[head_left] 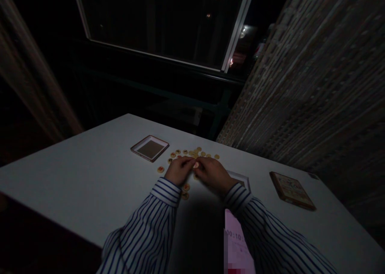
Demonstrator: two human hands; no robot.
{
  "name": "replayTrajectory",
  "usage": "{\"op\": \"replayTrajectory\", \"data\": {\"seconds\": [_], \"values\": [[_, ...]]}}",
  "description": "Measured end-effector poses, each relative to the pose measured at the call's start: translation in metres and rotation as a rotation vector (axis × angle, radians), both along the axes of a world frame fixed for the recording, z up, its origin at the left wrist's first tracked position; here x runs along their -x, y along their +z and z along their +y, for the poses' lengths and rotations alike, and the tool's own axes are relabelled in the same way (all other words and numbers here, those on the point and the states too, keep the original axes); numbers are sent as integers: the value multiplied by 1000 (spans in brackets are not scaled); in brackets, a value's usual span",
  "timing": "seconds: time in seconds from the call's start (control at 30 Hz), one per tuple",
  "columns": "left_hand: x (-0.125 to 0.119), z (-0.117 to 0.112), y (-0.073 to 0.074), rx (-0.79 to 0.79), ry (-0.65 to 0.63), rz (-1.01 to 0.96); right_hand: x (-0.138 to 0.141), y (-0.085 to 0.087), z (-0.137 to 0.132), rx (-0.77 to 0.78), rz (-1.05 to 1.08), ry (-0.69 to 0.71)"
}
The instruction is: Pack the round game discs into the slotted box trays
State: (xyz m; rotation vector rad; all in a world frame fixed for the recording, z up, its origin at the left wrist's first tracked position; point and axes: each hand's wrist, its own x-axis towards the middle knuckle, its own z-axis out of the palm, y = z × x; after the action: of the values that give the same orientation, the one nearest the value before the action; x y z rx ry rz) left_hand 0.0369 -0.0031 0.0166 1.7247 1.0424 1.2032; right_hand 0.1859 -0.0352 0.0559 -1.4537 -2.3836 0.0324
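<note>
Both my hands meet over a scatter of small round yellow pieces [192,152] on a white table [90,186]. My left hand [179,170] has its fingers curled, tips touching a round piece [196,165] held between the two hands. My right hand [212,173] is also curled and pinches that same piece. More round pieces lie under my wrists [185,190] and one sits apart at the left [160,169]. I wear striped sleeves.
An open shallow box tray [149,148] lies left of the pieces. Another white tray [244,180] is partly hidden behind my right wrist. A flat brown box lid [291,190] lies at the right. A pink phone screen [237,242] shows near me. Brick wall right, dark window behind.
</note>
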Motion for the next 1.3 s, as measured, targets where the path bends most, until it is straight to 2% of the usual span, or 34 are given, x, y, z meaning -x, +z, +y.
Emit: {"op": "replayTrajectory", "data": {"seconds": [0.33,0.53,0.8,0.93,1.13,1.3], "values": [[-4,-6,7,182,-54,-187,-7,1,-10,-37,61,28],[-5,-10,11,257,-96,-278,-13,1,-19,-77,137,-23],[-11,-9,-1,293,-149,-335,-27,4,-37,-125,203,-79],[-13,-11,-2,282,-163,-322,-34,4,-40,-139,273,-114],[-20,-14,-1,455,-188,-423,-44,4,-42,-168,355,-166],[-23,-15,1,502,-193,-480,-52,9,-44,-158,389,-181]]}}
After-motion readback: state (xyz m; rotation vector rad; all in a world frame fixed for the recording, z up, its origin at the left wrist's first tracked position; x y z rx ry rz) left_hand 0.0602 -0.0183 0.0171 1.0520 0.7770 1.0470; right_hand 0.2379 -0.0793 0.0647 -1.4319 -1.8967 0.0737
